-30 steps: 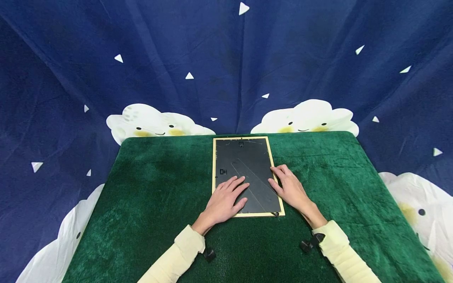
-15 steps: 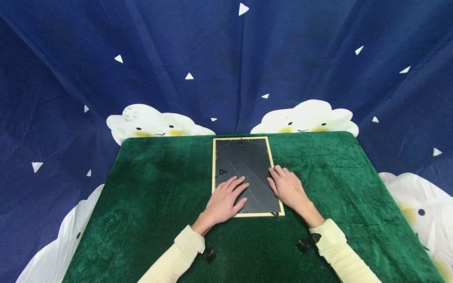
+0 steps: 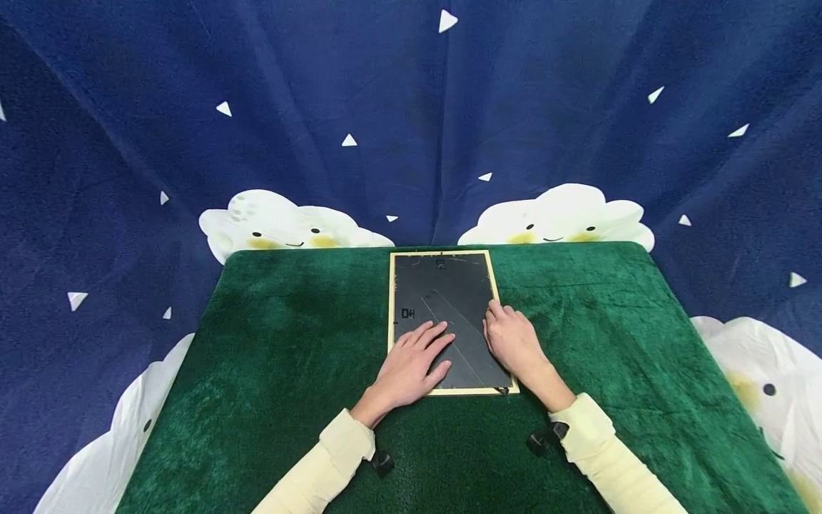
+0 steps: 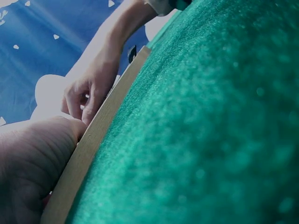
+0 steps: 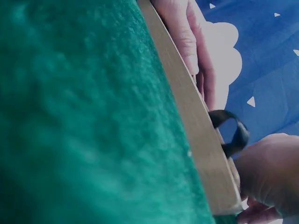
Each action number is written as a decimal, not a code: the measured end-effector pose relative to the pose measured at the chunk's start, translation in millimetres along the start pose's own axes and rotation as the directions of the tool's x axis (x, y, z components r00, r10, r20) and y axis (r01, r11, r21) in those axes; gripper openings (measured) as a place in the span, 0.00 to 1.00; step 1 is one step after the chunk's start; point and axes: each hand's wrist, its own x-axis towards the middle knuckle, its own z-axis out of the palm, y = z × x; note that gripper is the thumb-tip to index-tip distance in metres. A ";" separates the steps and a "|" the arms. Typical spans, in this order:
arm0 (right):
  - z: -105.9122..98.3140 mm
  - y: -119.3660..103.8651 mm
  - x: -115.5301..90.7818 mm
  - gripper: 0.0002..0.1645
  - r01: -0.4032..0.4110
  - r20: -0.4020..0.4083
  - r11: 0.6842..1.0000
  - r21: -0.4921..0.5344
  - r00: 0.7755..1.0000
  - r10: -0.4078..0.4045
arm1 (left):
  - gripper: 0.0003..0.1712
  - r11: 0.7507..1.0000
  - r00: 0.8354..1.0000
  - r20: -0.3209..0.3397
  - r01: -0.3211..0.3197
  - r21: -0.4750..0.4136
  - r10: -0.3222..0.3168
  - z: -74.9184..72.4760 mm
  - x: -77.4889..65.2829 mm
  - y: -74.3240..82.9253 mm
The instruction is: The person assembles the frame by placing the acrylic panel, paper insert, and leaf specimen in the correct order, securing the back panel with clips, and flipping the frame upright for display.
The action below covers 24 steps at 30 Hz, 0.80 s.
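A picture frame [image 3: 469,293] lies face down on the green cloth, its black backing up and a pale wooden border around it. My left hand [image 3: 411,368] lies flat with spread fingers over the lower left of the backing. At the right border, my right hand [image 3: 516,341] has its fingers curled in, the fingertips down at the seam between backing and wood. The left wrist view shows that right hand [image 4: 91,88] bent with thumb and forefinger close together; I cannot tell what is between them. A black ribbon loop [image 5: 236,135] sticks up near the bottom right corner.
Green plush cloth [image 3: 289,314] covers the table under the frame. Behind it hangs a dark blue curtain [image 3: 385,86] with white triangles and smiling clouds. The outline of a stand leg [image 3: 443,314] runs diagonally across the backing. A small black device [image 3: 382,464] sits at the left cuff.
My right hand has slid slightly inward over the right border, and its fingers have gone from loosely extended to curled. My left hand stays put on the backing. The whole view has shifted slightly.
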 end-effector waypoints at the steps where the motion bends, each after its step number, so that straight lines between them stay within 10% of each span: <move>1: 0.1 0.7 0.8 0.11 -0.014 0.018 1.000 0.026 1.000 0.014 | 0.31 1.000 1.000 0.002 0.002 -0.001 -0.002 -0.2 0.0 0.0; 9: -2.0 22.9 6.5 0.15 -0.214 0.176 0.923 0.321 0.971 0.164 | 0.32 0.998 1.000 0.024 0.006 -0.059 -0.004 -5.8 -2.2 -0.2; 24: 16.8 46.3 69.5 0.11 -0.015 0.173 0.857 0.515 0.981 -0.087 | 0.32 1.000 1.000 0.023 -0.005 -0.026 0.006 -2.5 -1.6 -0.7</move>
